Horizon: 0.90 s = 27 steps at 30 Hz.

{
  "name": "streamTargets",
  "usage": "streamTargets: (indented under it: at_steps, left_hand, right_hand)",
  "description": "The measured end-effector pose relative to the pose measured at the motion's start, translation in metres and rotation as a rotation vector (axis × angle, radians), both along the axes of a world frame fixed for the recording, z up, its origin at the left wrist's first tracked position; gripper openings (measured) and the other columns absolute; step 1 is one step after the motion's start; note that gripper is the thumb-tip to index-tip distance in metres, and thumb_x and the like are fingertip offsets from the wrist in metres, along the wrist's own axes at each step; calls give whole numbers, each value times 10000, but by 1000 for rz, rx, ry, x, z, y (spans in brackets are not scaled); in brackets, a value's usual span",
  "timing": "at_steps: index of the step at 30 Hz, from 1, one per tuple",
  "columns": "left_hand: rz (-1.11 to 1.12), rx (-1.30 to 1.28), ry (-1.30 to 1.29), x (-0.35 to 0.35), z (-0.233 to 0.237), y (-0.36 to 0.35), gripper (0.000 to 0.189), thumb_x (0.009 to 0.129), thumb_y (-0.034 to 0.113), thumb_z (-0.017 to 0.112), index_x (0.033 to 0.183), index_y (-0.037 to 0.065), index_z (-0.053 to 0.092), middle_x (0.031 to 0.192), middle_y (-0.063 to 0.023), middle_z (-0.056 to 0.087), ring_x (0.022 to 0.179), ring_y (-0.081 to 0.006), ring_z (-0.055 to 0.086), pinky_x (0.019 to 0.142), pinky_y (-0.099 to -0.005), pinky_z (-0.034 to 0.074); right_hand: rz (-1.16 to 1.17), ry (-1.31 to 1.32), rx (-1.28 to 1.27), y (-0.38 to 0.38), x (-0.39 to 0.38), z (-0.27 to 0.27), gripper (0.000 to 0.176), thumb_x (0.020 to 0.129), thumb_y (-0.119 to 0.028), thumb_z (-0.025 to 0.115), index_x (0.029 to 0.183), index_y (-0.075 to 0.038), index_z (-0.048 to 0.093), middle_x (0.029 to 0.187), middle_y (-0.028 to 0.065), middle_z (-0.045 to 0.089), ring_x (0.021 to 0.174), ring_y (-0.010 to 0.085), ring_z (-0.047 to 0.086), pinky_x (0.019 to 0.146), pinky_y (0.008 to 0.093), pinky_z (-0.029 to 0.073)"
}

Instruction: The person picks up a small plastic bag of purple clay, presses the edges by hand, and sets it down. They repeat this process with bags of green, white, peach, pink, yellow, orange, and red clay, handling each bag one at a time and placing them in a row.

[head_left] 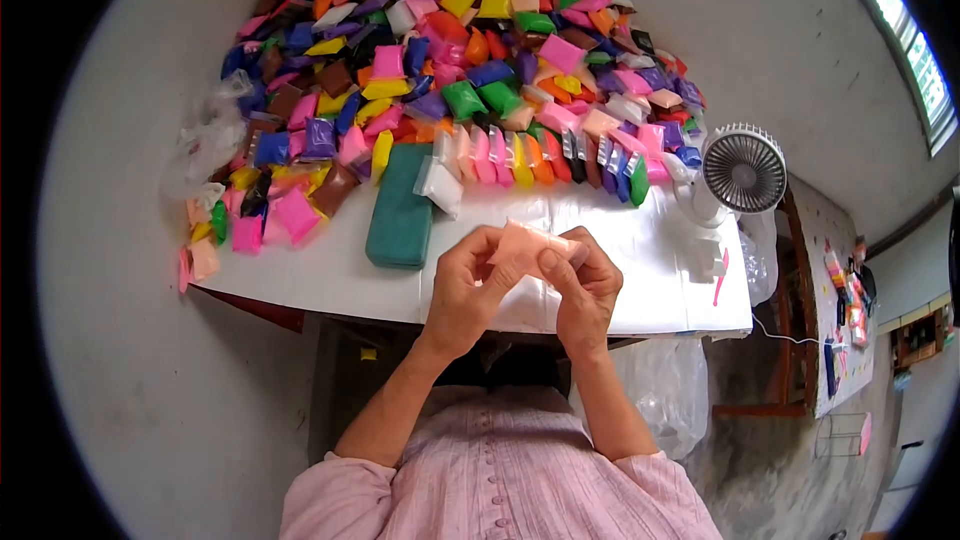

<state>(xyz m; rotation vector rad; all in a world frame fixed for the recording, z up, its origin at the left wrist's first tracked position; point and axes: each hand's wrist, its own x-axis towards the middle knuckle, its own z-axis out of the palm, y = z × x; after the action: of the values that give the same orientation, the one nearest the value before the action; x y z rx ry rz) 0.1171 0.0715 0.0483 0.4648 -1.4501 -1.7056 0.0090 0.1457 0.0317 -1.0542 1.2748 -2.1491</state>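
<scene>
Between my two hands, over the front of the white table, is a small peach-coloured packet (524, 243) in clear film. My left hand (468, 285) grips its left side, and my right hand (588, 290) has the right end with the thumb laid across it. Just beyond my left hand lies a teal case (400, 210), with a white packet (440, 188) leaning on its right edge. A row of packets in pink, yellow, orange, red, black, brown, blue and green stands behind my hands, including a yellow packet (520, 162) and a green packet (639, 182).
A big heap of colourful packets (490, 60) covers the back of the white table (310, 280). To the right stand a white fan (744, 170) and a pink stick-like tool (720, 278). A clear plastic bag (665, 390) hangs below the right front edge. Another table (825, 340) is farther right.
</scene>
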Motion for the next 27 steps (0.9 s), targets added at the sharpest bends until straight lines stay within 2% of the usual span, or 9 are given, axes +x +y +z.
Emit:
streamTargets:
  at_steps: [2, 5, 8, 11, 16, 20, 24, 26, 27]
  left_hand:
    - [-47, -20, -72, 3, -7, -1, 193, 901, 174, 648, 817, 8, 597, 710, 30, 530, 656, -43, 436, 574, -206, 375]
    - [65, -170, -45, 0, -14, -3, 230, 893, 177, 655, 777, -5, 573, 655, 24, 498, 615, -44, 401, 531, -224, 350]
    - [101, -226, -47, 0, -18, -4, 255, 885, 174, 659, 747, -12, 551, 624, 15, 481, 600, -42, 392, 511, -234, 338]
    - [37, -192, -96, 1, -16, -5, 270, 908, 202, 642, 760, -9, 562, 637, 29, 488, 608, -33, 393, 516, -222, 337]
    - [-31, -114, -107, 2, -3, -14, 289, 948, 231, 601, 783, -6, 578, 653, 54, 493, 615, -18, 396, 524, -203, 339]
    - [13, -172, -143, 2, -9, -19, 264, 955, 216, 593, 810, -5, 597, 668, 56, 498, 622, -14, 412, 538, -199, 353]
    - [-1, -117, -86, -3, -18, -14, 194, 947, 202, 603, 842, 39, 615, 634, 71, 475, 552, -5, 384, 478, -183, 293]
    - [-58, -100, -62, -2, -17, -17, 172, 943, 188, 607, 877, 30, 619, 653, 55, 503, 558, -12, 411, 487, -181, 324]
    - [-86, -90, -51, -1, -17, -19, 164, 940, 182, 609, 894, 25, 621, 662, 47, 517, 561, -15, 424, 492, -180, 339]
  right_hand:
    - [10, -50, -15, 0, 1, 2, 191, 870, -117, 693, 765, -24, 564, 759, -34, 462, 673, 48, 393, 597, 196, 318]
    - [72, -55, -24, -3, -1, -8, 219, 881, -149, 683, 750, -32, 553, 756, -38, 466, 674, 36, 404, 584, 190, 309]
    - [62, -109, 84, -1, 1, -6, 252, 889, -175, 673, 723, -47, 533, 731, -49, 448, 666, 30, 397, 578, 190, 302]
    - [52, -178, 115, 0, 1, -3, 269, 888, -188, 673, 710, -59, 518, 705, -62, 425, 645, 29, 371, 566, 199, 292]
    - [128, -25, 168, 1, -13, 0, 257, 893, -146, 658, 702, -60, 509, 681, -70, 414, 634, 28, 355, 552, 204, 279]
    - [91, -44, 193, -3, -13, 3, 256, 887, -104, 654, 693, -28, 505, 663, -61, 397, 623, 35, 342, 540, 212, 271]
    - [-117, 342, 172, -7, -18, 3, 222, 861, -67, 667, 708, 18, 532, 640, -12, 417, 581, 68, 358, 506, 237, 282]
    - [-218, 555, 166, -7, -21, 8, 173, 847, -52, 673, 734, 33, 573, 636, 16, 445, 563, 89, 380, 492, 252, 300]
    - [-225, 581, 163, -8, -22, 9, 142, 845, -50, 674, 760, 31, 595, 644, 26, 462, 559, 96, 394, 489, 255, 308]
